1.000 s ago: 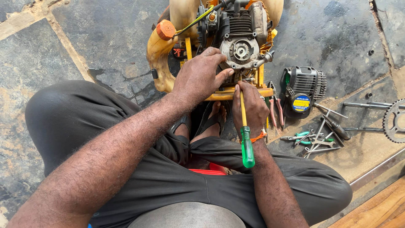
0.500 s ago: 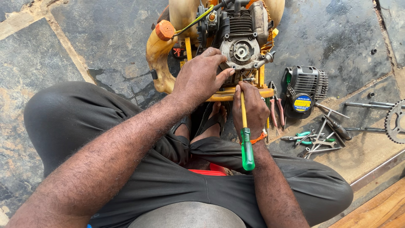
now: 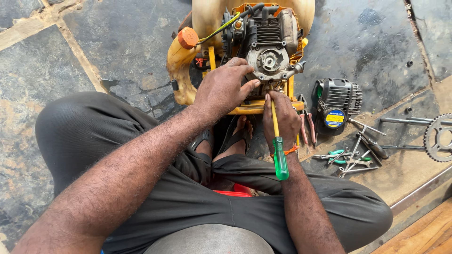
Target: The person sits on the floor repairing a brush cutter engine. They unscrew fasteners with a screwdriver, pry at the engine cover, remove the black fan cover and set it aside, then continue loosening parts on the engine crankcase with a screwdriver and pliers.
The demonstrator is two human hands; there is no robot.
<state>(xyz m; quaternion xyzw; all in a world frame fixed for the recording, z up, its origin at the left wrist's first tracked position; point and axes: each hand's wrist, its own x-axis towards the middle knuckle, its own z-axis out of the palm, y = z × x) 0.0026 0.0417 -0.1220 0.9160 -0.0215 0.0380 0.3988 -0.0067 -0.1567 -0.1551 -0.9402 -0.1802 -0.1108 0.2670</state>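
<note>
A small petrol engine [image 3: 263, 44] in a yellow frame stands on the stone floor in front of my knees. My left hand [image 3: 223, 87] rests on the engine's lower left side, fingers curled against the grey round housing [image 3: 270, 61]. My right hand [image 3: 282, 117] grips a screwdriver [image 3: 278, 141] with a yellow shaft and green handle. Its tip points up under the housing and the handle lies back along my wrist.
A black engine cover [image 3: 336, 106] lies right of the engine. Red-handled pliers [image 3: 308, 124], several spanners and small tools [image 3: 353, 157] and a sprocket [image 3: 438, 136] lie on the floor at right. An orange fuel cap [image 3: 188, 37] tops the yellow tank. A wooden edge [image 3: 419, 235] sits bottom right.
</note>
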